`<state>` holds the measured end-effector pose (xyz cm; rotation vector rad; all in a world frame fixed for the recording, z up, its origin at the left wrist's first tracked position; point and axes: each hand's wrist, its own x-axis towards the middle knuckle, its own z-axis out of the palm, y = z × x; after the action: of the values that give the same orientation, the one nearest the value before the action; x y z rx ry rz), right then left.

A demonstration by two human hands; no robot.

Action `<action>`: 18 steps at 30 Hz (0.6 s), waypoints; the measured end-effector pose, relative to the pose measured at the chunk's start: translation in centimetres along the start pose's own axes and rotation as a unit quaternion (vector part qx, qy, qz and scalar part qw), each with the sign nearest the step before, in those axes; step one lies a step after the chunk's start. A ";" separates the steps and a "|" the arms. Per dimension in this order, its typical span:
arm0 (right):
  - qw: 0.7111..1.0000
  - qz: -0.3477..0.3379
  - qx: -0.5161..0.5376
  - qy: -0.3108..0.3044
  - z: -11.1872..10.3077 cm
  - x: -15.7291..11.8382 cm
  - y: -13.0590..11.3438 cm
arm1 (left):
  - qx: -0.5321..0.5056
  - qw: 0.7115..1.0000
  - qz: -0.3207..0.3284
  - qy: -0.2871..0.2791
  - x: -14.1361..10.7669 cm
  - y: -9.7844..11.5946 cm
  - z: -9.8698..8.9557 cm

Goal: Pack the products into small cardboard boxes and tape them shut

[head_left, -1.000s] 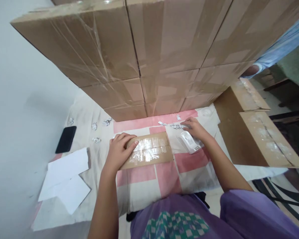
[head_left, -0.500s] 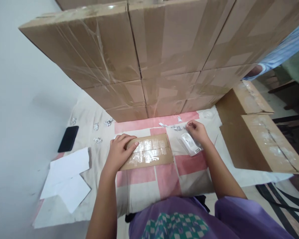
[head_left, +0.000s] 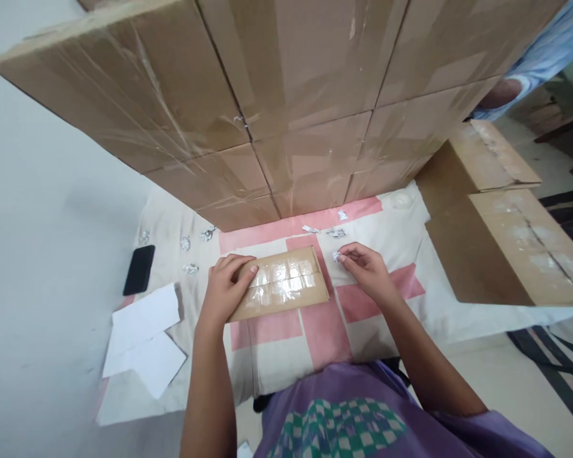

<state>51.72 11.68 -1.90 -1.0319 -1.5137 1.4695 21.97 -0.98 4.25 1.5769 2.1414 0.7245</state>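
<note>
My left hand [head_left: 229, 286] grips the left end of a small flat cardboard box [head_left: 286, 280] whose top is sealed with shiny clear tape. The thumb lies on top and the fingers spread over the far edge. To the right of the box, my right hand [head_left: 365, 270] pinches a small crumpled silvery-white piece [head_left: 335, 256] between thumb and fingertips, just above the cloth. Similar crumpled bits [head_left: 337, 233] lie beyond that hand, near a white scrap [head_left: 310, 229] and another small piece [head_left: 342, 215].
Large taped cartons [head_left: 315, 152] form a wall behind the cloth [head_left: 277, 369]. Two brown cartons [head_left: 482, 254] stand at the right. On the left lie a black phone [head_left: 139, 270], white papers [head_left: 146, 337] and crumpled bits [head_left: 185, 243]. A person's blue sleeve [head_left: 549, 54] shows at upper right.
My right hand has moved left and nearer to me, bringing the crumpled piece beside the box. The white plastic device formerly under that hand is out of sight. My left hand keeps its hold.
</note>
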 end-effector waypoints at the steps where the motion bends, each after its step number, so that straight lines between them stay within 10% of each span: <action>1: 1.000 0.006 0.006 -0.009 0.2 -0.4 0.2 | 0.000 1.000 0.001 0.001 0.0 0.0 0.0; 12: 0.999 -0.014 0.029 -0.035 1.8 -3.9 -2.7 | 0.154 0.966 0.103 0.178 -3.0 4.2 0.0; 18: 0.985 -0.144 -0.039 -0.090 2.9 -6.0 -6.1 | 0.024 0.991 0.122 0.051 -5.8 10.6 2.6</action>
<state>51.03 5.00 4.14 -0.7026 -1.7794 1.3345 33.21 -3.60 8.68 1.8895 2.0710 0.8525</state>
